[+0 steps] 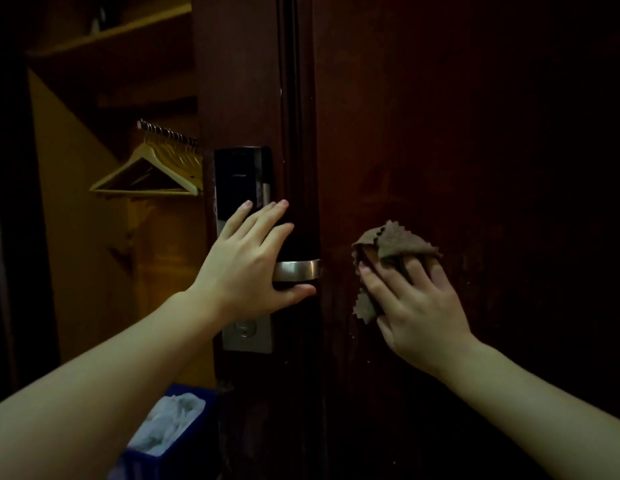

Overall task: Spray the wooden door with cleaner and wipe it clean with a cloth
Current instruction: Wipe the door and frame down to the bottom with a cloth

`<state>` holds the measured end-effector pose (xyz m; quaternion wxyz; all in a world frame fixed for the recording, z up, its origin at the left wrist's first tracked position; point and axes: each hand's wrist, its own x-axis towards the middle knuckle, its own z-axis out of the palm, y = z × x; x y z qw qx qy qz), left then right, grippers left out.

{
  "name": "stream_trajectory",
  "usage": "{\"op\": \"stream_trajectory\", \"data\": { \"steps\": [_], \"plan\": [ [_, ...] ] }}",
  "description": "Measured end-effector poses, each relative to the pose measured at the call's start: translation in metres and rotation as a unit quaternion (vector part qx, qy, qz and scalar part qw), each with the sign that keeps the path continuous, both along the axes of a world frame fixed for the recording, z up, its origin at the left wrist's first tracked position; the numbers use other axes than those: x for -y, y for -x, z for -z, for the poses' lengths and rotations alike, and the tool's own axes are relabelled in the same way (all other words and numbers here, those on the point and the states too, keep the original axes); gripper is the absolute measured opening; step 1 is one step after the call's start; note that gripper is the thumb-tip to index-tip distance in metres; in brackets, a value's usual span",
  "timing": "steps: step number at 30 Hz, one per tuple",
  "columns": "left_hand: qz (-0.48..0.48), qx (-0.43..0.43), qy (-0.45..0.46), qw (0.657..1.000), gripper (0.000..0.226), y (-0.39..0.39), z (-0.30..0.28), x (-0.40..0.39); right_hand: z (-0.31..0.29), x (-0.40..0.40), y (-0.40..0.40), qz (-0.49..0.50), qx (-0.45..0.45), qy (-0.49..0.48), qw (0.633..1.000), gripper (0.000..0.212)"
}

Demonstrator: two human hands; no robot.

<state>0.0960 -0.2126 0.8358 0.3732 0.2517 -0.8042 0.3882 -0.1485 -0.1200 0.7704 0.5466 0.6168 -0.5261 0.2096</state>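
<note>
The dark wooden door point(475, 150) fills the right half of the head view. My right hand point(416, 303) presses a brown cloth point(395, 242) with zigzag edges flat against the door panel, fingers spread over it. My left hand point(253, 261) lies on the silver lever handle point(300, 269) of the black electronic lock point(241, 181), fingers straight against the lock plate and thumb under the lever. No spray bottle is in view.
Left of the door stands an open wooden wardrobe point(94, 237) with several wooden hangers point(152, 171) on a rail. A blue bin point(170, 441) lined with a white bag sits on the floor below my left forearm.
</note>
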Motion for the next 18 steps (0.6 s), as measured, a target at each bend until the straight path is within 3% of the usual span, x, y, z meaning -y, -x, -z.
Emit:
{"op": "stream_trajectory", "data": {
  "steps": [3,7,9,13,18],
  "plan": [
    [0.02,-0.041,0.023,0.999,0.088,-0.004,0.007,0.005,-0.024,-0.001,0.003,0.019,0.004,0.031,0.999,0.063],
    [0.047,-0.085,0.032,0.995,0.095,-0.009,0.014,0.01,-0.063,0.004,-0.004,0.037,0.079,0.065,0.994,0.065],
    [0.061,-0.1,0.017,0.993,0.104,-0.009,0.019,0.011,-0.045,0.007,-0.008,0.022,0.073,0.061,0.995,0.065],
    [0.051,-0.107,0.007,0.993,0.121,-0.013,0.031,0.014,0.042,0.012,-0.02,-0.041,-0.022,-0.005,0.999,0.057],
    [0.019,-0.125,0.002,0.992,0.134,-0.019,0.052,0.016,0.078,0.014,-0.026,-0.05,-0.017,-0.025,0.998,0.051]
  ]
}}
